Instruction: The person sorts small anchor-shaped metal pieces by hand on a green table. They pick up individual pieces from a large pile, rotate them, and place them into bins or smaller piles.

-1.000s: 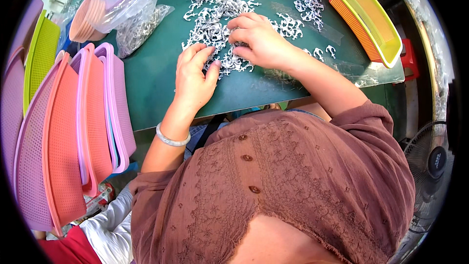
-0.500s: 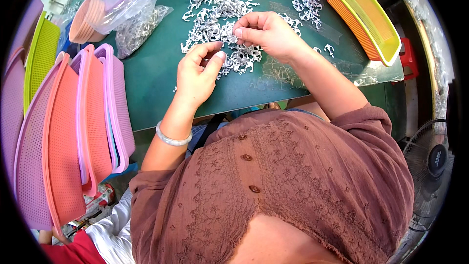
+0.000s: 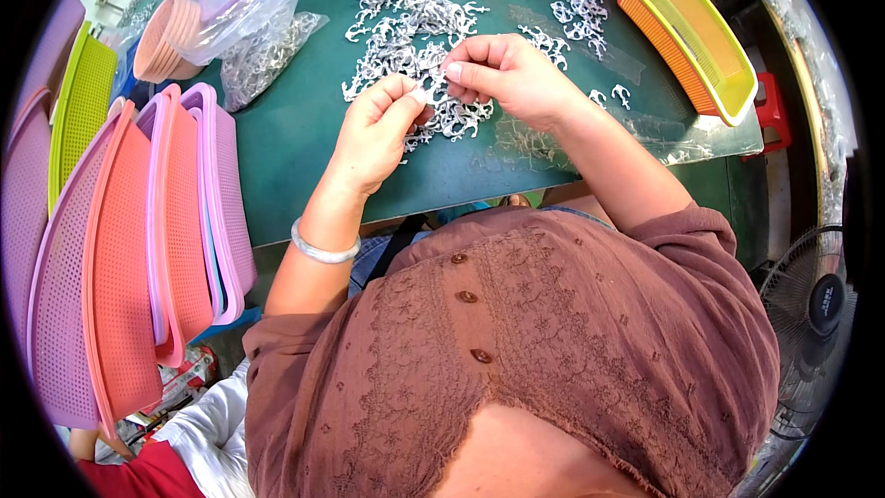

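A heap of small silvery metal parts (image 3: 433,9) is spread over the green table top (image 3: 295,138). My left hand (image 3: 376,124) and my right hand (image 3: 502,74) meet just above the near edge of the heap. Both pinch the same small silvery part (image 3: 430,95) between thumb and fingertips. A silver bangle (image 3: 323,249) sits on my left wrist. More loose parts (image 3: 456,120) lie right under my hands.
A yellow and orange basket (image 3: 691,32) stands at the right of the table. Pink, purple and green mesh baskets (image 3: 138,240) are stacked upright on the left. A clear bag of parts (image 3: 263,46) and a pink bowl (image 3: 166,37) sit far left. A fan (image 3: 816,314) stands at lower right.
My hands have lifted off the heap and come together. The right hand picked a small part and brought it to the left hand, which now pinches it too.
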The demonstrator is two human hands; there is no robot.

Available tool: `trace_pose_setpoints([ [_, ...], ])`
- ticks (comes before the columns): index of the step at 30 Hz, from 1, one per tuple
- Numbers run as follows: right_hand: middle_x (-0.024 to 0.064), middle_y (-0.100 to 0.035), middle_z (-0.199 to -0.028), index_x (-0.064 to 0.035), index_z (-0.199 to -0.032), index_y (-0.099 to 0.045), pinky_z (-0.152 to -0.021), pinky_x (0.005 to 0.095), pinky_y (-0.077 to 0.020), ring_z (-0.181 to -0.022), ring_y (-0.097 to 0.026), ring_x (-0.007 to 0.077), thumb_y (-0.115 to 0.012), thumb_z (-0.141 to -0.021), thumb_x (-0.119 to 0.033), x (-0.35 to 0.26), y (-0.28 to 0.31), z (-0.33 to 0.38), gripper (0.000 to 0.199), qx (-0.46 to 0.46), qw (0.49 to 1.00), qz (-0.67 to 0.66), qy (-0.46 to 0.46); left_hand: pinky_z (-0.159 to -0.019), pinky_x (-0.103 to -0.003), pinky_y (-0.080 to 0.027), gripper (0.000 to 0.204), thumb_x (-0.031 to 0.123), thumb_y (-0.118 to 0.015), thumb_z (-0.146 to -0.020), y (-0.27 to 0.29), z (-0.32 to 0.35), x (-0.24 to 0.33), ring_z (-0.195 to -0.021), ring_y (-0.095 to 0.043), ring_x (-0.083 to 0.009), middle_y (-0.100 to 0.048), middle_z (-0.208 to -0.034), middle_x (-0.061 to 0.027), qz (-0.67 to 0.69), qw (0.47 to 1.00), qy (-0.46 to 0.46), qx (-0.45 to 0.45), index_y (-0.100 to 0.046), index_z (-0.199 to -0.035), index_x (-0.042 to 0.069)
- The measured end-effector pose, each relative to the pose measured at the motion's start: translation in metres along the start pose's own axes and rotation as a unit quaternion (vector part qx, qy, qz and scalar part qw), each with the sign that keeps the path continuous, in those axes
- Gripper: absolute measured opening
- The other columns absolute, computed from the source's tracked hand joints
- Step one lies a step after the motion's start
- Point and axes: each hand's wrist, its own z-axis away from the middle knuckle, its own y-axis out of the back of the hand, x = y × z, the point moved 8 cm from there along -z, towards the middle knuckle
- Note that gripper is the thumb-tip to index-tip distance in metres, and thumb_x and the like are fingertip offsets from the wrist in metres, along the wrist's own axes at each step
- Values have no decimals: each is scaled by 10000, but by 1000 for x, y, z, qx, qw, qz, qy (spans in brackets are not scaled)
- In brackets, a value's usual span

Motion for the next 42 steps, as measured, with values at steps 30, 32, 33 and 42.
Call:
trace_pose_setpoints([
  [30,9,-578,-664,-38,-796,-591,-520,187,-387,-573,-514,74,-591,-792,-159,31,-10,20,121,-36,981,-162,-99,-546,-193,-423,157,142,-458,-879,3,2,1,-608,-519,-81,-560,-703,-13,75,997,0,34,-569,-913,36],
  [32,6,-577,-669,-34,-799,-593,-532,186,-397,-581,-512,68,-601,-784,-153,29,-10,19,120,-27,989,-126,-72,-583,-213,-452,182,140,-448,-883,2,2,1,-650,-543,-101,-570,-737,-34,109,993,7,34,-567,-948,19],
  [33,4,-576,-673,-32,-801,-593,-541,187,-402,-586,-511,65,-603,-783,-148,26,-9,18,118,-14,992,-115,-59,-605,-224,-465,193,139,-444,-884,0,3,1,-675,-554,-112,-573,-756,-45,130,991,11,38,-563,-963,10],
  [42,2,-576,-718,-9,-837,-595,-582,196,-420,-627,-508,58,-588,-787,-114,19,-5,18,117,20,999,-29,6,-660,-255,-490,190,103,-449,-871,1,4,-6,-736,-578,-154,-575,-807,-69,178,982,29,54,-540,-995,-8],
])
